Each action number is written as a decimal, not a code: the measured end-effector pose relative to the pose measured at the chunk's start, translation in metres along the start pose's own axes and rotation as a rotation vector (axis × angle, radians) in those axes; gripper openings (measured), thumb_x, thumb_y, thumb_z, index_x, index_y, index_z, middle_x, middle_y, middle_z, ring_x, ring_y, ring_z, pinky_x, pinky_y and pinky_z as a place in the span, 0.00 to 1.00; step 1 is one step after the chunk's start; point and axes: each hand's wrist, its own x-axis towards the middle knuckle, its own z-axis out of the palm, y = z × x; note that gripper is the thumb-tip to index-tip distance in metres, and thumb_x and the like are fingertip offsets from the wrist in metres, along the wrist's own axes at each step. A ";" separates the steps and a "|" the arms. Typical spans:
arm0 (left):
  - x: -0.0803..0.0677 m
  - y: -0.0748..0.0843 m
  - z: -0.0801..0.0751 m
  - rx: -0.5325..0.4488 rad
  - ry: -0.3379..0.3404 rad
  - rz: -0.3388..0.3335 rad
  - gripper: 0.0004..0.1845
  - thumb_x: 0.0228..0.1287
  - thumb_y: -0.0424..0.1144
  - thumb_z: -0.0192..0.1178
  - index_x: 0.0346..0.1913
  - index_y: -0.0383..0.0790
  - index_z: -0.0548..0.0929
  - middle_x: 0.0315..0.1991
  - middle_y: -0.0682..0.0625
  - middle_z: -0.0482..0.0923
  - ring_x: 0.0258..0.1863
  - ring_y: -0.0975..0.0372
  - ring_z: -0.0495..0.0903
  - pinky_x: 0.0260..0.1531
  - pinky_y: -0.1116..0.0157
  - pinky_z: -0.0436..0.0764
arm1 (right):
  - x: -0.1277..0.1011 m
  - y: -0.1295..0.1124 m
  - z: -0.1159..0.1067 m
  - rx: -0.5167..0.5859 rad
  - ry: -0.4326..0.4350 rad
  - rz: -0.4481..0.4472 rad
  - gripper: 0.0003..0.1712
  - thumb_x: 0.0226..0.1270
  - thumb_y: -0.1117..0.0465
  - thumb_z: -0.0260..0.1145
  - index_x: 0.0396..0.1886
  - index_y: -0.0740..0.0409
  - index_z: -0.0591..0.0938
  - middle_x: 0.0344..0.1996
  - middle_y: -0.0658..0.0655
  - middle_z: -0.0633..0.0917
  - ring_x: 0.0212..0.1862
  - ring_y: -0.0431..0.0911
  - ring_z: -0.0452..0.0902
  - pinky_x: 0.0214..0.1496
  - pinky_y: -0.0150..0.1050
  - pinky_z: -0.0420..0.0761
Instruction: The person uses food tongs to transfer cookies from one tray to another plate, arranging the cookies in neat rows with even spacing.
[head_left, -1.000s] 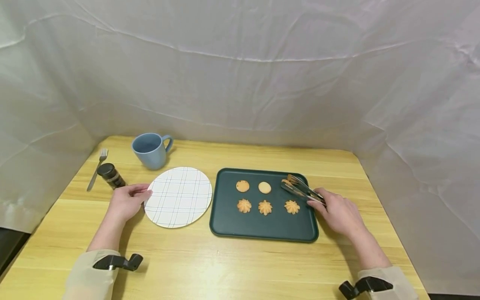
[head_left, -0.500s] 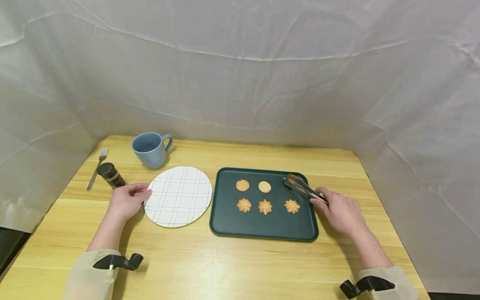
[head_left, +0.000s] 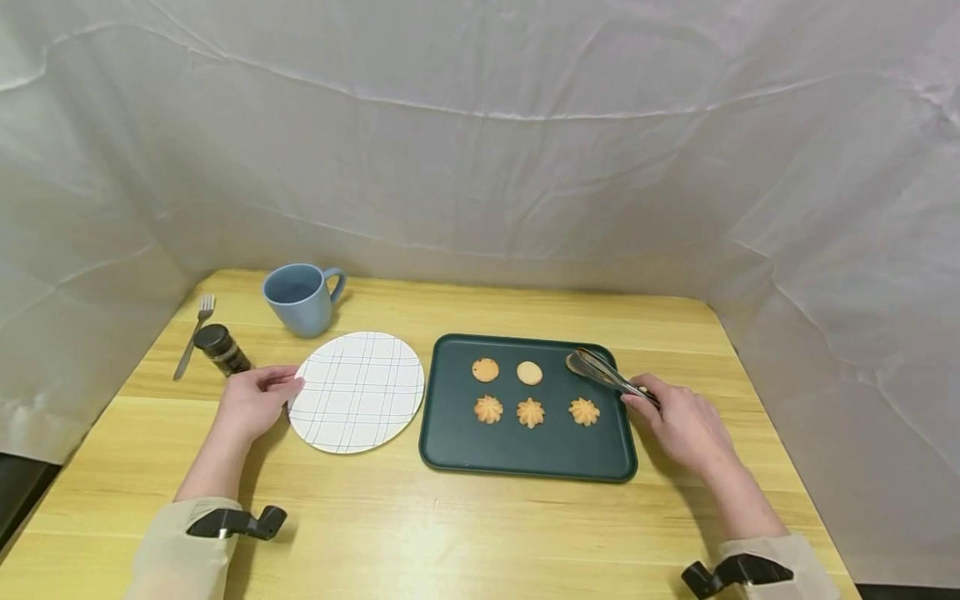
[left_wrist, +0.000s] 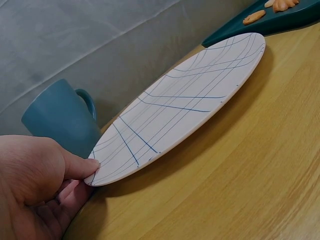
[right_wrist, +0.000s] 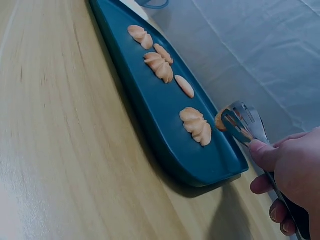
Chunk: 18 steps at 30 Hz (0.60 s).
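Observation:
At the plate's left edge, my left hand [head_left: 255,402] pinches the rim, thumb on top and fingers underneath. This round white plate [head_left: 358,392] has thin blue checked lines. My right hand [head_left: 684,423] grips metal tongs [head_left: 609,377] over the right back corner of a dark green tray [head_left: 525,457]. Between the tongs' tips a cookie [right_wrist: 220,121] shows in the right wrist view. On the tray sit a speckled round cookie [head_left: 485,370], a plain round cookie [head_left: 529,372] and several star-shaped cookies [head_left: 584,412], the nearest just in front of the tongs.
Behind the plate stands a blue mug [head_left: 302,302], its handle to the right. A black-capped seasoning jar [head_left: 222,350] is just beyond my left hand, with a fork [head_left: 195,337] to its left. Pale cloth [head_left: 480,167] walls in the wooden table [head_left: 360,517] at the back and sides.
The tongs' arms have come together at the tray's back right corner, and my right hand has shifted slightly right. My left hand and the plate stay where they were.

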 end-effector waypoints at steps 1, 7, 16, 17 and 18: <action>0.000 0.000 0.000 0.002 0.000 0.000 0.24 0.77 0.43 0.64 0.64 0.27 0.83 0.56 0.34 0.85 0.48 0.61 0.83 0.38 0.76 0.78 | 0.000 -0.001 -0.001 0.004 0.000 -0.002 0.16 0.83 0.45 0.62 0.58 0.46 0.84 0.28 0.53 0.83 0.26 0.50 0.73 0.25 0.45 0.67; -0.001 0.001 0.000 0.007 0.001 -0.004 0.24 0.77 0.44 0.64 0.64 0.27 0.83 0.56 0.34 0.85 0.50 0.56 0.84 0.37 0.76 0.78 | 0.000 -0.007 -0.005 0.018 -0.008 -0.015 0.18 0.83 0.42 0.60 0.58 0.46 0.84 0.34 0.52 0.87 0.31 0.49 0.79 0.29 0.48 0.73; -0.002 0.002 -0.001 0.002 0.005 0.001 0.23 0.77 0.43 0.64 0.64 0.27 0.83 0.56 0.34 0.85 0.47 0.59 0.84 0.37 0.76 0.78 | 0.002 -0.021 -0.012 0.051 0.004 -0.041 0.23 0.83 0.40 0.59 0.61 0.49 0.84 0.41 0.57 0.90 0.37 0.54 0.85 0.33 0.55 0.79; -0.002 0.002 -0.001 0.002 0.004 0.002 0.23 0.77 0.43 0.64 0.64 0.27 0.83 0.56 0.34 0.85 0.47 0.60 0.84 0.37 0.77 0.78 | 0.002 -0.022 -0.013 0.054 0.007 -0.041 0.23 0.82 0.40 0.60 0.61 0.48 0.84 0.41 0.57 0.90 0.38 0.54 0.85 0.33 0.55 0.79; -0.002 0.002 -0.001 0.002 0.003 0.003 0.23 0.77 0.43 0.64 0.64 0.27 0.83 0.56 0.34 0.85 0.47 0.60 0.83 0.37 0.77 0.78 | 0.002 -0.023 -0.013 0.055 0.012 -0.040 0.23 0.82 0.40 0.60 0.62 0.48 0.84 0.42 0.57 0.90 0.38 0.55 0.86 0.34 0.55 0.79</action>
